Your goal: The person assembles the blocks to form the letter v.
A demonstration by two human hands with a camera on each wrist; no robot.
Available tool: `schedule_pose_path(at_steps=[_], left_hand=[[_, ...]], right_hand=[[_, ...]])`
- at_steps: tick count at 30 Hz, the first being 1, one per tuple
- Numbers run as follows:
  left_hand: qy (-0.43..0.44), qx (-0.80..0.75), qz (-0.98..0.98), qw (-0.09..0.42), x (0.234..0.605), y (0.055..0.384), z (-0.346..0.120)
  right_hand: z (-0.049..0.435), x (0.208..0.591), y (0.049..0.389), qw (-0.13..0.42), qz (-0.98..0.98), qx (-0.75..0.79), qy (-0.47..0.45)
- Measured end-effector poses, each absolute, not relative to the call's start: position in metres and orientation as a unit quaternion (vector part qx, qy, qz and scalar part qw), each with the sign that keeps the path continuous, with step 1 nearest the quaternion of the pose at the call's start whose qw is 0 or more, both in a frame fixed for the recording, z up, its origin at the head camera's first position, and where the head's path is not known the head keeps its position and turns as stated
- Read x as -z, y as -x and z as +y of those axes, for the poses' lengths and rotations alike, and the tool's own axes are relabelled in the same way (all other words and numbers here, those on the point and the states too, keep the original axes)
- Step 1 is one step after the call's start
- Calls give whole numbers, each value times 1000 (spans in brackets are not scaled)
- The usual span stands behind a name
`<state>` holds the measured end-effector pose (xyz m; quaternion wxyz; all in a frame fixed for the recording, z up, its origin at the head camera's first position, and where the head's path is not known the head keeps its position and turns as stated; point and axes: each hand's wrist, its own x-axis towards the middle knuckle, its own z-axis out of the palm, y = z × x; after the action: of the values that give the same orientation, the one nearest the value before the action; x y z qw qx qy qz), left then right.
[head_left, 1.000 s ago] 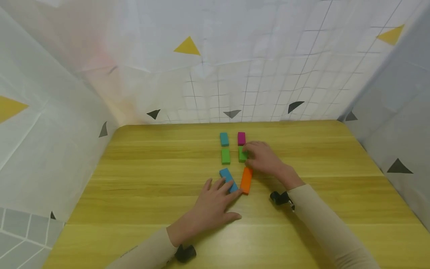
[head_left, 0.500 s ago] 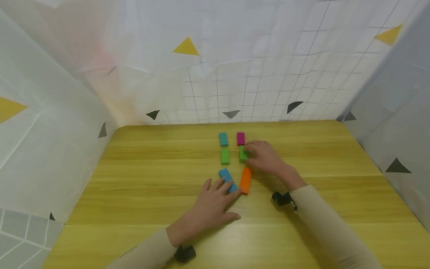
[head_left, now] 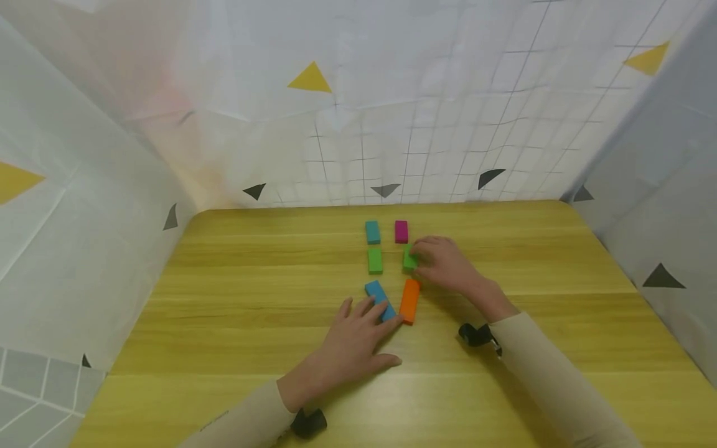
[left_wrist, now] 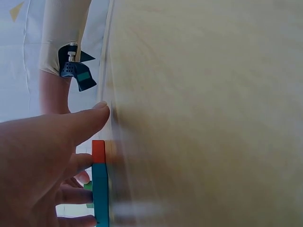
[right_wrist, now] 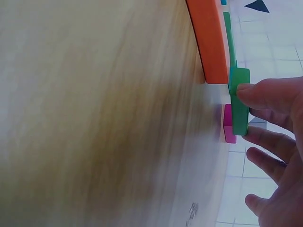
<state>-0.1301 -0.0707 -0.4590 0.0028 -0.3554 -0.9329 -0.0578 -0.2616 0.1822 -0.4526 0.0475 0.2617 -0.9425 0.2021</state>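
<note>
My right hand (head_left: 445,264) pinches a green block (head_left: 409,258) between thumb and fingers, at the far end of the orange block (head_left: 410,301). In the right wrist view the thumb lies on the near face of that green block (right_wrist: 240,106), with a magenta block (right_wrist: 229,124) behind it. My left hand (head_left: 355,342) rests its spread fingers on a slanted blue block (head_left: 376,292). Its index fingertip is right at the near end of the orange block. In the left wrist view the fingers lie along the blue block (left_wrist: 100,194), and the thumb sticks out apart from it.
A second green block (head_left: 375,261) lies left of the pinched one. Farther back are a teal block (head_left: 373,232) and a magenta block (head_left: 401,231), side by side. The wooden table (head_left: 252,267) ends at white sheeting at the back and sides.
My right hand has shifted slightly to the right, and the pinched green block has moved right with it, out of line with the magenta block. The left hand stays on the blue block.
</note>
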Motion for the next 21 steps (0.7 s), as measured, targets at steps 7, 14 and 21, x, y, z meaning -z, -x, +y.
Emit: schedule_pose_path(at_steps=[7,14,21], left_hand=[[354,58,-933,1,459,130,-70],[354,58,-933,-5,458,130,-70],[353,57,-934,-4,459,130,-70]], right_hand=[[184,454,258,47,-944,-204,-257],[185,457,254,45,-944,-209,-250],[186,458,252,36,-948,-209,-236]])
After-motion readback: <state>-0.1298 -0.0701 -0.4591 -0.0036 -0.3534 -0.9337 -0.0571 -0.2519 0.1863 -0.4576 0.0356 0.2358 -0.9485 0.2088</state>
